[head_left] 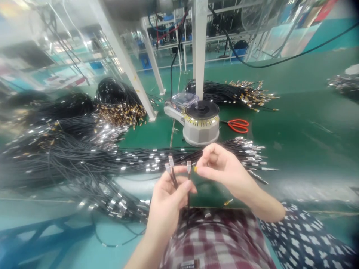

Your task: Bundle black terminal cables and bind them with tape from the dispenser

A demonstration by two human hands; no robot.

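My left hand [168,198] is closed around a few thin black cables [174,178], holding them upright with their silver connector tips [170,161] pointing up. My right hand [221,168] is pinched beside the rightmost connector [189,166], with a small yellow piece [195,169] at its fingertips. Both hands hover over the front edge of the green table [294,127], above my checked lap. The cables trail down between my hands toward my lap.
Large piles of black cables with silver and gold tips [70,149] cover the table's left and middle. A grey tape dispenser [199,121] stands behind my hands, red scissors [238,125] to its right. Another cable bundle [238,93] lies further back. White frame posts [199,48] rise behind.
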